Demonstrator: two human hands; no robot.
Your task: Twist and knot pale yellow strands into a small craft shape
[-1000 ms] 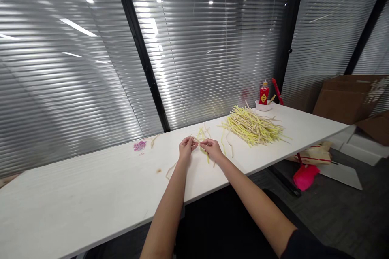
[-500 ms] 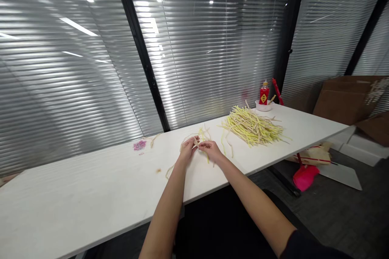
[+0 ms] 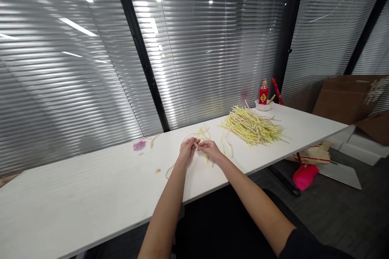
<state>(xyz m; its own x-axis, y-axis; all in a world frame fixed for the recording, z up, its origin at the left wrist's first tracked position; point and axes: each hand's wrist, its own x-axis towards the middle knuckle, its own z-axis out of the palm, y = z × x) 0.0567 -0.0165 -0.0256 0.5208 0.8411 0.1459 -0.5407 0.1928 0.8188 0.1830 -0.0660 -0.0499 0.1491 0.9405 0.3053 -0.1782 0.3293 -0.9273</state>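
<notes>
White table [image 3: 91, 198] spans the view. Pile of yellow and beige strands [image 3: 253, 127] on it, right of the hands. Left hand [image 3: 187, 149] and right hand [image 3: 210, 149] near each other, fingers of both pinched on a beige strand [image 3: 196, 145] between them, above the table. Loose yellow strands [image 3: 203, 132] just behind. Small pink-purple cluster [image 3: 139, 145] off to the left.

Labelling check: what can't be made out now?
Pinched part of pale thin strand: head view, hidden by left hand and right hand.
Inside of white round bowl: head view, hidden by wall and red bottle.
Pieces in pink-purple pile: head view, too small.
Right end of brown cardboard box: head view, cut by edge.
</notes>
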